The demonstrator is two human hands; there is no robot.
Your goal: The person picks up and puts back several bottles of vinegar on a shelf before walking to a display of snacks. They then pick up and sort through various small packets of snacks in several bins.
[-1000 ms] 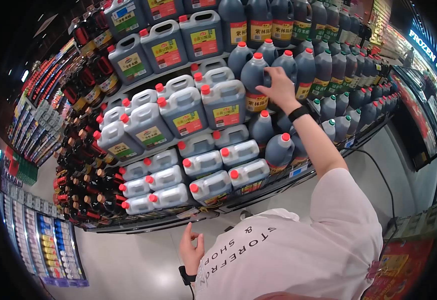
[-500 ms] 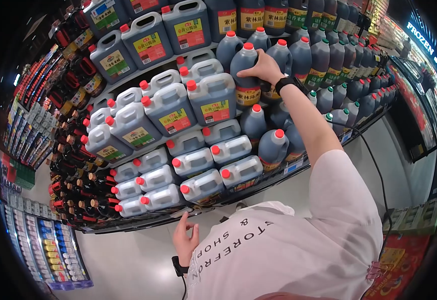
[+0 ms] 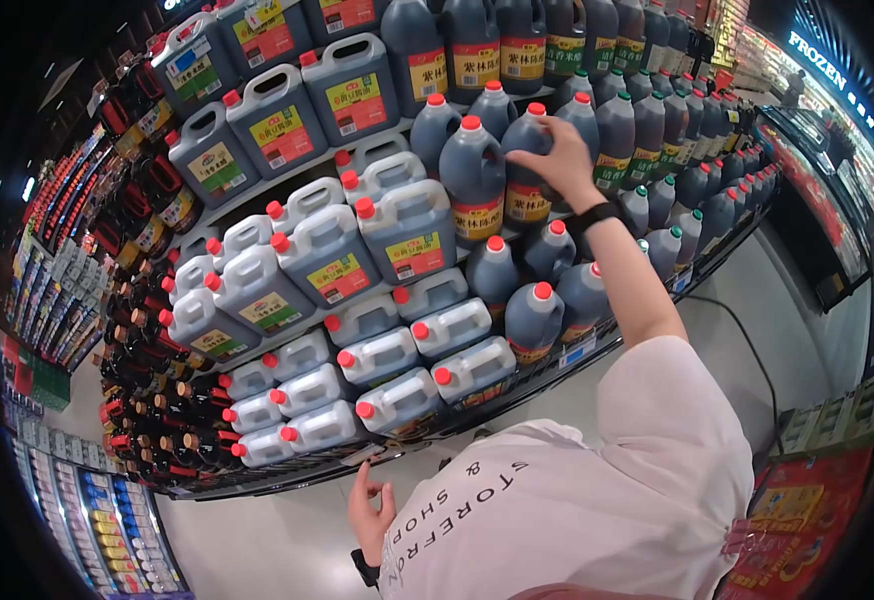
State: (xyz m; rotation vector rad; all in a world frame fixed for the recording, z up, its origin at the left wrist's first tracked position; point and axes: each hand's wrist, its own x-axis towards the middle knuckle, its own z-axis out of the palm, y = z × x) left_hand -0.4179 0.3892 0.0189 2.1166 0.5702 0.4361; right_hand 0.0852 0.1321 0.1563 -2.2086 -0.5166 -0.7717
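Note:
My right hand (image 3: 561, 165) is at the upper shelf, in front of a dark bottle (image 3: 527, 200) with a red cap and yellow label. Its thumb and fingers are apart in a curve across the bottle's upper part; whether they touch it is hard to see. Just left stands a similar red-capped bottle (image 3: 472, 170) with a handle, upright and apart from the hand. Low beside my body, my left hand (image 3: 367, 508) hangs holding nothing, its fingers loosely bent and apart, near the shelf's front edge.
White-topped jugs (image 3: 402, 235) with red caps fill the shelf to the left. Green-capped bottles (image 3: 614, 135) stand right. A black cable (image 3: 757, 350) hangs by my right side. A freezer case (image 3: 817, 230) stands farther right.
My right hand has left the front red-capped bottle and shifted right to the neighbouring one. The front bottle now stands upright on its own. The view has tilted slightly; my left hand stays low.

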